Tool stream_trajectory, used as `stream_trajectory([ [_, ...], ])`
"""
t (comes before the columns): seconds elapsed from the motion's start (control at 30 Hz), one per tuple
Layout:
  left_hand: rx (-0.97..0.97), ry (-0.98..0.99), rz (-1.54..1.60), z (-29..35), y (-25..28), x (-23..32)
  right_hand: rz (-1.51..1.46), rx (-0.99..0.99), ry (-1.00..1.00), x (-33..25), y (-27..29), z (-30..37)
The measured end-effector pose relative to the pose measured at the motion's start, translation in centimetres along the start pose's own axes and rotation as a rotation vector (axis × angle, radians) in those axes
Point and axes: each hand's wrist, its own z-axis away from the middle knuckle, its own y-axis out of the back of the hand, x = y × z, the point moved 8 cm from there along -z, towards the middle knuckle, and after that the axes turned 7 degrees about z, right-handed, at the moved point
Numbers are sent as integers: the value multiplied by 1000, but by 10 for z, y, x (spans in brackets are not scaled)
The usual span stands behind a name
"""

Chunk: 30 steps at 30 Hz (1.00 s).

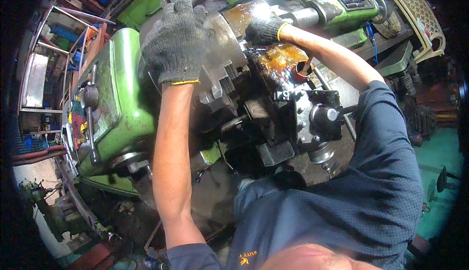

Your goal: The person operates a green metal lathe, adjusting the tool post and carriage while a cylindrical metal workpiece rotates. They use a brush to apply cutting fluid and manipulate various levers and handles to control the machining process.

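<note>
My left hand [177, 43], in a dark grey knit glove with a yellow cuff, lies over the top of the lathe chuck [224, 40]. Its fingers curl over the chuck's far edge. In a matching glove, my right hand [264, 29] is closed against the near side of a shiny brownish metal workpiece [243, 15], between the chuck and the tailstock [342, 10]. Its fingertips are hidden, so what it grips does not show. Below that hand, wet amber oil [283, 59] glistens beside a small red cup [300, 71] with a brush handle in it.
Nearer to me, a square tool post [315, 116] with bolts stands right of the chuck. The green headstock [129, 79] with a long lever [91, 123] fills the left. A beige plastic chair [415, 18] is at far right, a metal rack [36, 82] at far left.
</note>
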Motion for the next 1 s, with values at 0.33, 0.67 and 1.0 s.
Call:
stream_trajectory([
  [0.33,-40,12,-21,-1,5,3,0,189,-8,14,3,14],
  [0.67,-56,2,77,-3,-8,-3,8,210,-22,6,-1,13],
  [1.0,25,-14,73,-2,-1,0,91,109,-128,-6,17,14],
])
